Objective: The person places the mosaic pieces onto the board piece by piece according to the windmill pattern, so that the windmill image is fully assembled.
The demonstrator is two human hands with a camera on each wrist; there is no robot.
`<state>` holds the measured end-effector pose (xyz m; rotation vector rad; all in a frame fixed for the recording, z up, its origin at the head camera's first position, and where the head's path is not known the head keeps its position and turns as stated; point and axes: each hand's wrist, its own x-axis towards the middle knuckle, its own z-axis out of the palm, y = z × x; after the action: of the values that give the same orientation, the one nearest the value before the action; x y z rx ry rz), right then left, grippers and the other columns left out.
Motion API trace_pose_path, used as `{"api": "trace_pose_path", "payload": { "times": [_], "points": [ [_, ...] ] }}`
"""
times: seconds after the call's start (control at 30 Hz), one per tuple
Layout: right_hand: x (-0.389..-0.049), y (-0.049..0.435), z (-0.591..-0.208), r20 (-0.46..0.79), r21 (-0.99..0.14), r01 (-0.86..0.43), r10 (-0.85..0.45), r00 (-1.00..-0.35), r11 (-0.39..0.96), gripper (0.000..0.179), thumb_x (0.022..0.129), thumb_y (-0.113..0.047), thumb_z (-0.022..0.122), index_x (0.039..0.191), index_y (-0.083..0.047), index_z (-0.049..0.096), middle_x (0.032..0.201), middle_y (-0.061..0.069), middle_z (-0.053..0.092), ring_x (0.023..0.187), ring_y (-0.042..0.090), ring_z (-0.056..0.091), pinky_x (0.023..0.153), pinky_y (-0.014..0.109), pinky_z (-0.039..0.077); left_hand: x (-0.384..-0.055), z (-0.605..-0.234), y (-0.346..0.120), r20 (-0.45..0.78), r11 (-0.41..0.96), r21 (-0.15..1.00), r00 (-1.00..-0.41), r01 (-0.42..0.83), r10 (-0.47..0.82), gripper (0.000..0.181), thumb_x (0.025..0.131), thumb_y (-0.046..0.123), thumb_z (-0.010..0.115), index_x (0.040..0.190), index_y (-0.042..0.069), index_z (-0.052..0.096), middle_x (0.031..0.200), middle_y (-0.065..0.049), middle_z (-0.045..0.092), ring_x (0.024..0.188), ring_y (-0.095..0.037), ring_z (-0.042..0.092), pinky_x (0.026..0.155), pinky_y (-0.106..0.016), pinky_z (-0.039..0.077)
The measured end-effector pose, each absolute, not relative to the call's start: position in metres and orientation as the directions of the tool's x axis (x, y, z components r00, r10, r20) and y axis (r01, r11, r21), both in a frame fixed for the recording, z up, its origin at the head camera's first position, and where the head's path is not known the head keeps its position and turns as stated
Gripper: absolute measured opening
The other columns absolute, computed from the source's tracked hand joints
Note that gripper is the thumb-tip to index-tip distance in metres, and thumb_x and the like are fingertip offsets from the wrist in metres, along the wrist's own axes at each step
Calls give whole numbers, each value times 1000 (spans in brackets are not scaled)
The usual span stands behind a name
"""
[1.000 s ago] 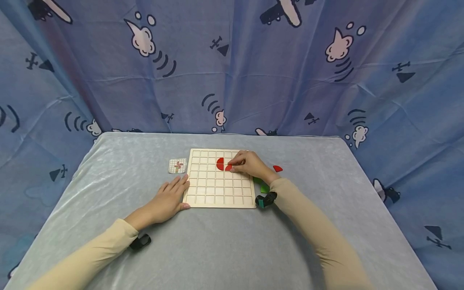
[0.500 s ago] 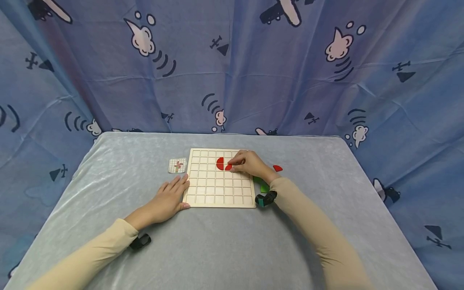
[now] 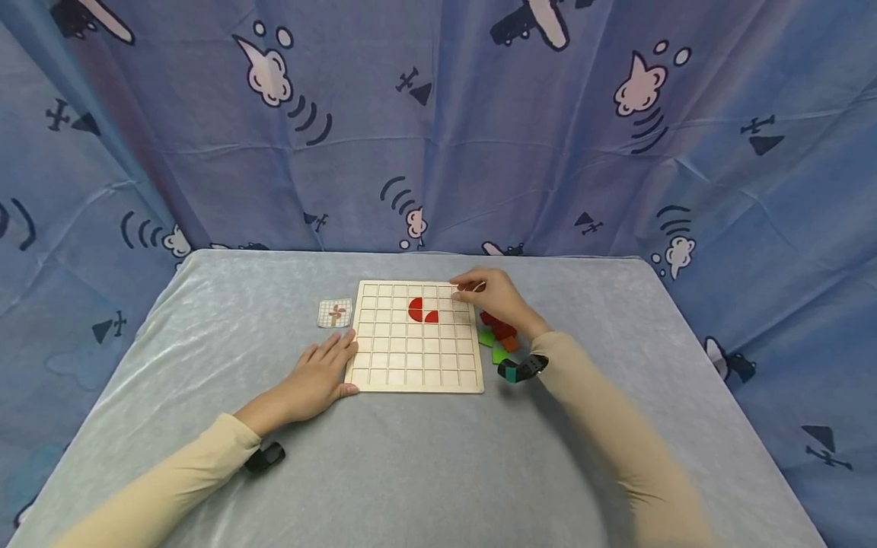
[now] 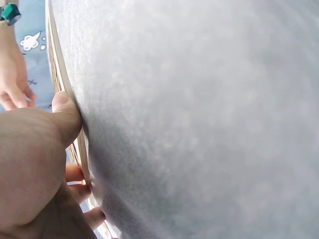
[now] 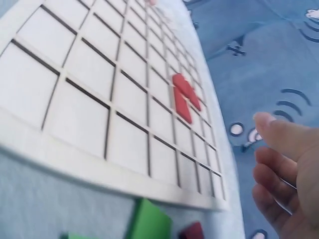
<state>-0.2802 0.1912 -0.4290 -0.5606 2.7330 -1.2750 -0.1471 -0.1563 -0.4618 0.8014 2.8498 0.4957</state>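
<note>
Pieces (image 3: 500, 326), red and green, lay right of the square pale-wood board (image 3: 414, 345), nearer the empty, relaxed right hand (image 3: 496, 295) than the outspread left hand (image 3: 314, 383).

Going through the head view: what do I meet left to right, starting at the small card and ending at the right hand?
Small grid card → red half-disc shape → red quarter-disc piece → right hand. Both red shapes lie on the pale gridded board.
</note>
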Motion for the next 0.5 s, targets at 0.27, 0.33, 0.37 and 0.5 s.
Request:
{"api": "trace_pose_path", "payload": {
  "times": [0.27,0.33,0.37,0.5],
  "points": [
    [-268,229,-419,158,-758,-273,-238,-958,593,33,92,-26,73,122,-13,72,119,13,69,99,24,62,88,36,50,-147,-462,-156,-43,806,347,-850,480,525,73,98,37,59,152,-2,32,165,-19,18,152,-44,19,115,-69,21],
    [-265,239,-422,167,-749,-258,-203,-965,610,34,92,-26,73,122,-11,71,115,14,69,97,24,61,87,34,50,-147,-463,-156,-45,806,349,-850,479,524,73,98,38,59,152,-3,32,165,-19,18,152,-44,18,115,-69,21],
    [-263,245,-424,170,-740,-249,-184,-968,625,34,92,-26,73,122,-11,71,113,14,69,96,24,61,86,33,50,-147,-463,-156,-47,806,350,-850,478,524,73,98,38,59,152,-2,32,165,-19,18,152,-44,18,115,-69,21],
    [-256,265,-434,173,-706,-205,-115,-978,678,36,92,-25,73,123,-7,70,107,13,69,94,24,61,79,26,49,-147,-463,-156,-48,804,357,-850,476,525,73,98,38,58,153,-2,31,165,-19,18,152,-44,18,115,-69,21]
  ]
}}
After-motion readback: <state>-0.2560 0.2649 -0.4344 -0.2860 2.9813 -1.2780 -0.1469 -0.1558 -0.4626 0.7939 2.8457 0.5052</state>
